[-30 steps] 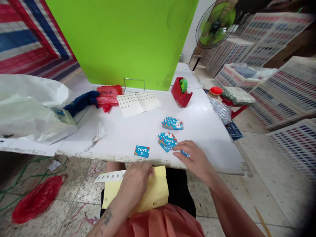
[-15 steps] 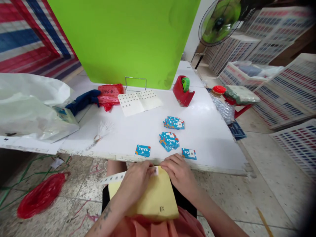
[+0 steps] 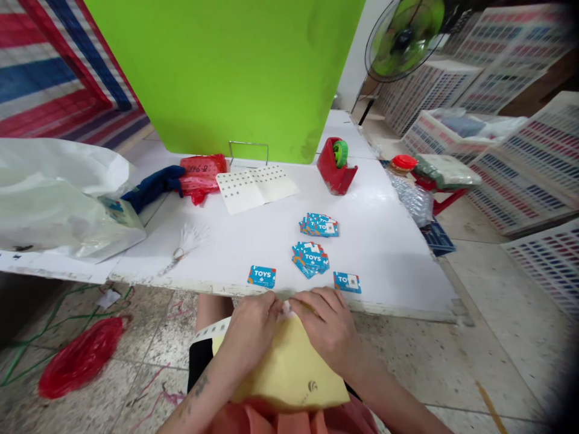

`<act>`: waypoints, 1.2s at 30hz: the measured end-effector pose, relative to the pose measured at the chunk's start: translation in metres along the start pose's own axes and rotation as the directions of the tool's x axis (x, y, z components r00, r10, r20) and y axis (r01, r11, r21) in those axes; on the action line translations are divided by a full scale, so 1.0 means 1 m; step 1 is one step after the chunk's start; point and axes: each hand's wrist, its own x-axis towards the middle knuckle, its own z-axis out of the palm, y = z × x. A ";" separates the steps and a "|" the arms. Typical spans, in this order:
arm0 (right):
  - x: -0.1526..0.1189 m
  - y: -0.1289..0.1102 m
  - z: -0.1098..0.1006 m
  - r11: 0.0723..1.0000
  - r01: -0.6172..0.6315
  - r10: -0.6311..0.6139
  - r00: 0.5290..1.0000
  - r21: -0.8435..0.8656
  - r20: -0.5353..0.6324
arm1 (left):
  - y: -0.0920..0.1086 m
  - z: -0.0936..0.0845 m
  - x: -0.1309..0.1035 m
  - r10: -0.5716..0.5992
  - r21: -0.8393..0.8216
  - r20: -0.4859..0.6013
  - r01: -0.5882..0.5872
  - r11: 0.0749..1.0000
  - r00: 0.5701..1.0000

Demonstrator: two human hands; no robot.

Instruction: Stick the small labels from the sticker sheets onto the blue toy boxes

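Over my lap lies a sticker sheet [image 3: 289, 367] with its yellow backing up; a white strip with small printed squares [image 3: 215, 329] shows at its left. My left hand [image 3: 256, 322] is closed, thumb and fingers pinching the sheet's far edge. Close beside it, my right hand [image 3: 328, 319] pinches the same edge. A small whitish bit [image 3: 284, 308] shows between the fingertips, partly hidden. Just beyond, on the table, lie a blue TOYS card [image 3: 262, 276], another single card [image 3: 347, 282] and two fanned piles of cards [image 3: 311, 258].
On the white table [image 3: 389, 241] stand a red tape dispenser [image 3: 337, 167] and a dotted white sheet [image 3: 257, 187]. A red packet [image 3: 202, 172], white plastic bag [image 3: 63, 199] and bundle of clear ties [image 3: 192, 238] are leftward. A green board [image 3: 226, 72] rises behind; crates [image 3: 529, 175] stand right.
The sheet has shifted slightly right and its near right corner has swung outward. My hands stay at its far edge, the right one a little more bent. The cards have not moved.
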 end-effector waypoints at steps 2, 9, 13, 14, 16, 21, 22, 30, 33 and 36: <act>-0.003 -0.002 0.000 0.999 -0.012 0.012 1.000 0.034 -0.017 | 0.002 0.000 0.002 -0.025 -0.034 0.014 0.026 0.999 1.000; 0.013 0.044 -0.023 0.815 -0.421 0.410 0.905 0.398 0.117 | 0.020 0.005 -0.001 0.025 0.184 0.040 -0.032 0.982 0.999; 0.034 0.098 -0.027 0.757 -0.519 0.489 0.853 0.397 0.183 | 0.038 0.014 0.000 0.232 0.273 0.053 -0.238 0.932 0.971; 0.038 0.108 -0.025 0.746 -0.536 0.497 0.843 0.395 0.204 | 0.041 0.016 0.003 0.278 0.284 0.056 -0.282 0.916 0.959; 0.044 0.120 -0.018 0.737 -0.551 0.495 0.834 0.391 0.244 | 0.047 0.021 0.010 0.344 0.308 0.053 -0.344 0.887 0.937; 0.045 0.128 0.001 0.750 -0.547 0.476 0.837 0.372 0.269 | 0.051 0.030 0.028 0.389 0.350 0.058 -0.384 0.855 0.919; 0.045 0.128 0.003 0.757 -0.543 0.475 0.839 0.364 0.265 | 0.051 0.031 0.031 0.394 0.356 0.060 -0.388 0.850 0.917; 0.045 0.129 0.004 0.802 -0.519 0.459 0.852 0.294 0.251 | 0.051 0.035 0.037 0.412 0.430 0.067 -0.399 0.810 0.909; 0.045 0.128 0.005 0.813 -0.510 0.455 0.857 0.281 0.240 | 0.052 0.035 0.040 0.427 0.437 0.064 -0.410 0.800 0.902; 0.045 0.127 0.005 0.817 -0.514 0.462 0.855 0.262 0.235 | 0.052 0.037 0.045 0.440 0.444 0.053 -0.416 0.794 0.896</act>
